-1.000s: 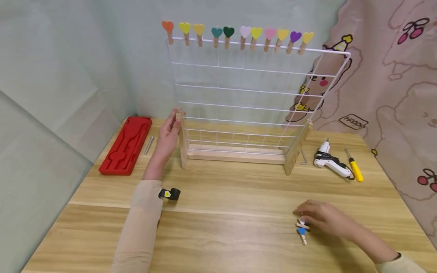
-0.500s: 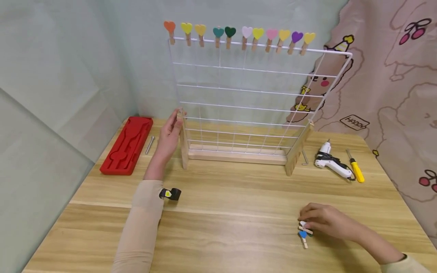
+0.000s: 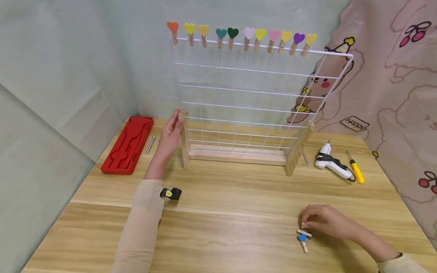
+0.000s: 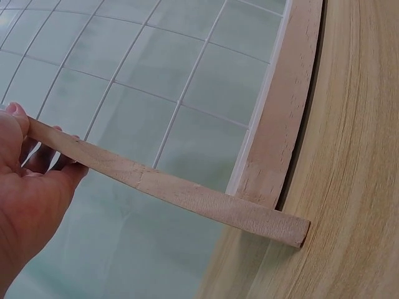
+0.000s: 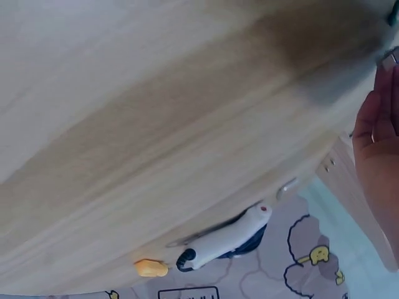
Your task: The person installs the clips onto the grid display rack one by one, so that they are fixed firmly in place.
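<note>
A white wire grid rack (image 3: 252,91) stands upright at the back, with several heart-topped clothespins (image 3: 274,36) along its top bar. My left hand (image 3: 169,136) grips the rack's left wooden side post (image 3: 184,144) near its upper end; the left wrist view shows fingers curled round this post (image 4: 187,193). At the front right, my right hand (image 3: 329,222) pinches a white-heart clothespin (image 3: 303,225) between thumb and fingers. Right below it lie a clothespin with a dark green heart (image 3: 309,237), partly hidden, and a blue-heart clothespin (image 3: 302,239).
A red molded tray (image 3: 126,146) and a bolt (image 3: 151,145) lie left of the rack. To its right are a hex key (image 3: 305,159), a white glue gun (image 3: 331,163) and a yellow-handled screwdriver (image 3: 356,170). Cloth (image 3: 403,113) hangs behind the table.
My right hand's fingertips have closed on the white-heart clothespin, which has tilted and shifted slightly off the clothespins below. My left hand keeps its place on the post.
</note>
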`<state>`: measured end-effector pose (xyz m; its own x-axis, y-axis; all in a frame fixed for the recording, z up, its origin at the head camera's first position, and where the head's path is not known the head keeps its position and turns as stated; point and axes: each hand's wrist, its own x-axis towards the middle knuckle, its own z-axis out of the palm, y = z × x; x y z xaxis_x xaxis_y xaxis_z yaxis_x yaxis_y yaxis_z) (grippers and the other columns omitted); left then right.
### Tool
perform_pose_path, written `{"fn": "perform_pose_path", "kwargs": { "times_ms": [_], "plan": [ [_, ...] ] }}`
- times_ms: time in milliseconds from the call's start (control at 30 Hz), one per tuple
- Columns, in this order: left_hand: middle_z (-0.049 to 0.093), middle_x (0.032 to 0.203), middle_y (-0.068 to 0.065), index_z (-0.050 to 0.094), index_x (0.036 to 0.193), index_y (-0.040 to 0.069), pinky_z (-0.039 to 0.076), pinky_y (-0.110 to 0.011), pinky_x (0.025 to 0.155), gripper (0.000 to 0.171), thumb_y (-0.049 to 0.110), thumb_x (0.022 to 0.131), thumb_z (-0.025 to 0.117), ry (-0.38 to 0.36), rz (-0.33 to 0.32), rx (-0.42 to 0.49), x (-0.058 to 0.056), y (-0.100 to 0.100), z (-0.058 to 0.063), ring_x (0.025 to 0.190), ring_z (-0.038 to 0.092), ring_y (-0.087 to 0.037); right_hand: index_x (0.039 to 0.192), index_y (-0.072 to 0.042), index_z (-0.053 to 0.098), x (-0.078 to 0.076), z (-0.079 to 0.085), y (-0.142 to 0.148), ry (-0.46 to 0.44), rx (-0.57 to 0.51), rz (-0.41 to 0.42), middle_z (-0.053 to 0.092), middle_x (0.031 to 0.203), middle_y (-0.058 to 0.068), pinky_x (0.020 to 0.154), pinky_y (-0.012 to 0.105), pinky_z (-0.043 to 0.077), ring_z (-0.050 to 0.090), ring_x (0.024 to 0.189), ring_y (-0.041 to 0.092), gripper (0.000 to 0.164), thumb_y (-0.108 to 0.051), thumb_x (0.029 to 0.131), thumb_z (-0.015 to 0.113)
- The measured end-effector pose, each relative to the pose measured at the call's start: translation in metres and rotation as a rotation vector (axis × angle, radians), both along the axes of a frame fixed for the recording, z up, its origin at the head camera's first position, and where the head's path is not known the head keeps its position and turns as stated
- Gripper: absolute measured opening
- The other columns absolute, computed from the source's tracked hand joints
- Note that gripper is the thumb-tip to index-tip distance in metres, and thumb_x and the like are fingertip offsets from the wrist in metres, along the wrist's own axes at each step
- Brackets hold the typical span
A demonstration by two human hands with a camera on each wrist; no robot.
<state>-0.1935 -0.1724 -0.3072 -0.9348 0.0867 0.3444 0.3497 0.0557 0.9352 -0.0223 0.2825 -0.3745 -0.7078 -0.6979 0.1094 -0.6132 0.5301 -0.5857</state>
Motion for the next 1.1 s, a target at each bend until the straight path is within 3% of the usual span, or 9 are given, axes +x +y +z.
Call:
{"fn": "perform_pose_path", "kwargs": {
  "times_ms": [267,433,567,733,933,1033,1100],
  "plan": [
    [0.04,0.133,-0.009,0.024,0.138,0.016,0.026,-0.032,0.103,0.048,0.025,0.093,0.037,0.004,0.011,-0.005,0.001,0.0,0.0,0.124,0.032,-0.012,0.084,-0.028,0.058,-0.012,0.021,-0.007,0.117,0.079,-0.19,0.058,0.08,-0.02,0.058,0.021,0.044,0.052,0.074,-0.001,0.013,-0.017,0.08,0.063],
    [0.041,0.131,-0.011,0.027,0.137,0.015,0.028,-0.034,0.101,0.046,0.023,0.093,0.037,0.021,0.022,0.014,0.001,-0.001,-0.001,0.122,0.035,-0.014,0.093,-0.019,0.063,-0.036,0.036,-0.022,0.246,0.035,-0.178,0.06,0.083,-0.016,0.061,0.025,0.047,0.054,0.074,0.0,0.024,-0.006,0.074,0.068],
    [0.042,0.131,-0.012,0.028,0.137,0.015,0.029,-0.033,0.101,0.045,0.022,0.093,0.037,0.027,0.023,0.018,0.001,0.0,-0.001,0.121,0.037,-0.014,0.098,-0.012,0.064,-0.057,0.057,-0.036,0.363,-0.036,-0.121,0.062,0.083,-0.009,0.059,0.022,0.046,0.054,0.073,0.003,0.032,0.001,0.069,0.068],
    [0.041,0.131,-0.012,0.027,0.137,0.015,0.029,-0.033,0.101,0.046,0.023,0.093,0.037,0.024,0.01,0.023,0.0,0.001,-0.001,0.121,0.036,-0.013,0.091,-0.012,0.065,-0.077,0.105,-0.055,0.478,-0.069,-0.11,0.063,0.083,-0.006,0.058,0.014,0.043,0.052,0.071,0.001,0.027,0.002,0.068,0.068],
    [0.041,0.131,-0.014,0.027,0.137,0.013,0.029,-0.033,0.101,0.046,0.022,0.093,0.037,0.033,0.002,0.032,-0.001,0.001,-0.001,0.12,0.037,-0.014,0.084,-0.007,0.066,-0.092,0.182,-0.075,0.563,-0.199,-0.259,0.065,0.078,0.001,0.063,0.014,0.038,0.051,0.07,0.003,0.023,0.006,0.065,0.069],
    [0.041,0.131,-0.014,0.027,0.137,0.013,0.029,-0.034,0.101,0.046,0.022,0.093,0.037,0.033,0.0,0.033,-0.001,0.002,-0.001,0.12,0.037,-0.014,0.085,-0.001,0.066,-0.095,0.224,-0.08,0.54,-0.319,-0.388,0.064,0.079,0.001,0.065,0.016,0.036,0.05,0.071,0.006,0.019,0.006,0.068,0.068],
    [0.041,0.131,-0.014,0.027,0.137,0.013,0.029,-0.034,0.101,0.046,0.022,0.093,0.037,0.03,-0.001,0.03,-0.001,0.002,0.0,0.12,0.037,-0.014,0.087,0.004,0.064,-0.097,0.249,-0.082,0.46,-0.49,-0.446,0.064,0.079,0.004,0.063,0.016,0.037,0.052,0.069,0.008,0.018,0.005,0.069,0.068]
  ]
}}
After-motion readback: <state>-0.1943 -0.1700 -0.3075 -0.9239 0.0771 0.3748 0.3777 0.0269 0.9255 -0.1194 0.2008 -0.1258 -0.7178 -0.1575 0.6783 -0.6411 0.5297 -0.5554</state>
